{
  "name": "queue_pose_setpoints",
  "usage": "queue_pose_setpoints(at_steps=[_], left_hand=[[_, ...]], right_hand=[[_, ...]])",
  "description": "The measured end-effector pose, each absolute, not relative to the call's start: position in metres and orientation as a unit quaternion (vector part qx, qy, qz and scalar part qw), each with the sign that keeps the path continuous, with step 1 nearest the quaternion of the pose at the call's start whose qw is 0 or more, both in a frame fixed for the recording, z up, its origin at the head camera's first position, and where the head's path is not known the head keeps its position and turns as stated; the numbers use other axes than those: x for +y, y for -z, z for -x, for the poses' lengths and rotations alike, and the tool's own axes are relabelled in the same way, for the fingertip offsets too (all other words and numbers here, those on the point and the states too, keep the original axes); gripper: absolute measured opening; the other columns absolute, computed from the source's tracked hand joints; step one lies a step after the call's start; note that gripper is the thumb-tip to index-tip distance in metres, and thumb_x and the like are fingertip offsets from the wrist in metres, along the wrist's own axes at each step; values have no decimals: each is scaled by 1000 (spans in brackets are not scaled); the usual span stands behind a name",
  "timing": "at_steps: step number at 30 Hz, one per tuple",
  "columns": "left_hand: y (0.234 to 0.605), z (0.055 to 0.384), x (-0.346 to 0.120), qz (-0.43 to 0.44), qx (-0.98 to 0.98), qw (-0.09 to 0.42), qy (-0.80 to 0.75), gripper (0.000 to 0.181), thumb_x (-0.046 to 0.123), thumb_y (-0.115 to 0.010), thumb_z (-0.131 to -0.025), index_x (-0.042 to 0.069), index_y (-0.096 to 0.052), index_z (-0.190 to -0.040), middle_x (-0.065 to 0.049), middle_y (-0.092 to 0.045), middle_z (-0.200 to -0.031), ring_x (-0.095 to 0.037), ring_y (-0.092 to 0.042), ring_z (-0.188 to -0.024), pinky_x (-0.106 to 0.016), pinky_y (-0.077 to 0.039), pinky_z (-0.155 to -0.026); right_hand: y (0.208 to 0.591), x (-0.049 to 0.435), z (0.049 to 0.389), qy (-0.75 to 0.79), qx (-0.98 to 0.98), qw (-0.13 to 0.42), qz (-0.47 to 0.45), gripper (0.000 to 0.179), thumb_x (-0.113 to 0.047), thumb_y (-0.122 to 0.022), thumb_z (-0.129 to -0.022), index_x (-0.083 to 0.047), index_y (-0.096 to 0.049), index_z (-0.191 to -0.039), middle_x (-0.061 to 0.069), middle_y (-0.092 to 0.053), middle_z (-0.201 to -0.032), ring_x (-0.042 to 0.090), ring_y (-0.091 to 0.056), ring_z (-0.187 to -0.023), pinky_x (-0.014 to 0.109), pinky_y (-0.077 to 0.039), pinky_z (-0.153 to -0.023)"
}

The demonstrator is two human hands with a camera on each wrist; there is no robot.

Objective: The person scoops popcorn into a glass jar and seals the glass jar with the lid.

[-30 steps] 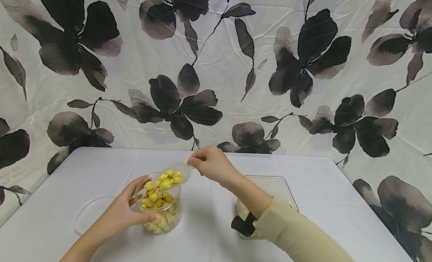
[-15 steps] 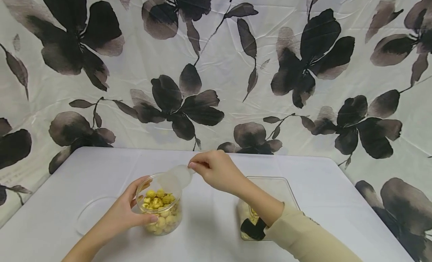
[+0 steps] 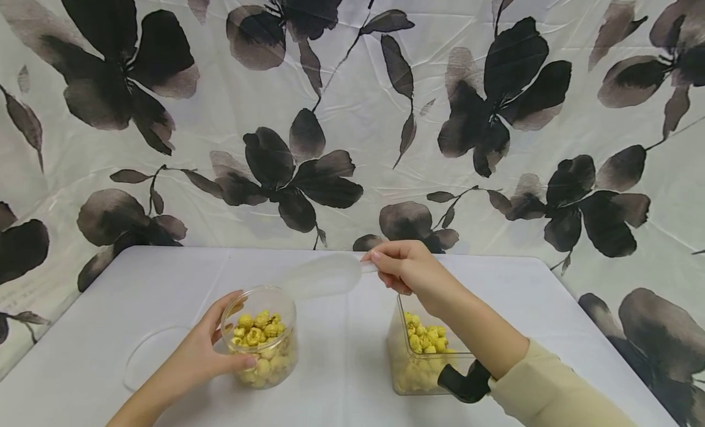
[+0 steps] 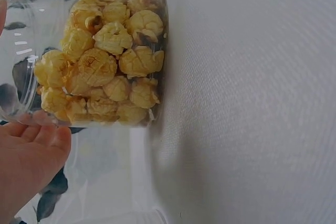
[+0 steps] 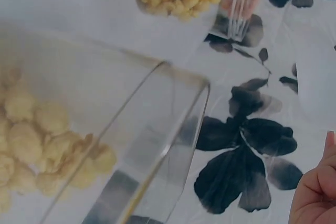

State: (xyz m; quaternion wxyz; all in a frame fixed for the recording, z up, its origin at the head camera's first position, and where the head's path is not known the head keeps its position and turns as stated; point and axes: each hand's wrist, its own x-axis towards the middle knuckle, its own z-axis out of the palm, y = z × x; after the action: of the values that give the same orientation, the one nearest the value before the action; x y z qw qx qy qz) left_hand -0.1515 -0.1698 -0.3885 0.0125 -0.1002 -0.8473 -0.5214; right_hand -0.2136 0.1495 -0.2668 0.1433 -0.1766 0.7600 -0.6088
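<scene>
My left hand (image 3: 212,347) grips a round clear jar (image 3: 290,338) from its left side, thumb in front and fingers behind. Yellow popcorn (image 3: 259,329) fills the lower part of it, as the popcorn (image 4: 97,72) in the left wrist view also shows. Up to the right, my right hand (image 3: 410,268) pinches the handle of a translucent white scoop (image 3: 322,277), whose empty bowl points left toward the jar. Under my right forearm stands a square clear container (image 3: 404,372) with more popcorn (image 3: 424,335) in it; the arm hides its right part.
A clear round lid (image 3: 132,356) lies flat on the white tabletop (image 3: 330,378), left of the jar and partly behind my left forearm. A black strapped piece (image 3: 468,381) hangs under my right wrist. Floral cloth (image 3: 297,176) rises behind the table.
Popcorn on the scoop has dropped into the jar. My right hand has since drawn the emptied scoop away to the right, over the square container. The left hand still steadies the jar.
</scene>
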Motion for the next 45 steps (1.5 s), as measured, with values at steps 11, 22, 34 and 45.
queue_pose_setpoints(at_steps=[11,22,34,45], left_hand=[[391,152,-171,103,-851,26,515,100,18,-82,-70,10,-18,-146,-21,-29,-145,-40,-23,-133,-68,-24,-98],[386,152,-170,120,-857,46,500,103,22,-83,-68,13,-17,-147,-19,-26,-148,-41,-19,-134,-68,-25,-97],[375,148,-167,154,-857,121,477,103,20,-87,-63,17,-25,-146,-9,-33,-145,-18,-27,-132,-29,-31,-105],[346,143,-147,151,-856,176,463,101,21,-88,-61,18,-30,-144,-3,-36,-143,-18,-32,-130,-3,-21,-97]], right_hand=[[264,181,214,641,735,154,161,23,-10,-49,-96,7,-59,-106,-2,-45,-59,5,-32,-46,16,-24,-45],[260,206,214,668,713,153,146,20,-9,-49,-96,-14,-67,-88,-2,-45,-59,5,-34,-45,16,-28,-44],[268,237,213,688,700,147,123,18,-13,-49,-97,-14,-66,-90,-3,-46,-59,4,-35,-46,16,-31,-44],[283,271,218,709,670,164,149,25,-11,-46,-98,-14,-69,-91,-5,-47,-60,11,-27,-46,26,-15,-49]])
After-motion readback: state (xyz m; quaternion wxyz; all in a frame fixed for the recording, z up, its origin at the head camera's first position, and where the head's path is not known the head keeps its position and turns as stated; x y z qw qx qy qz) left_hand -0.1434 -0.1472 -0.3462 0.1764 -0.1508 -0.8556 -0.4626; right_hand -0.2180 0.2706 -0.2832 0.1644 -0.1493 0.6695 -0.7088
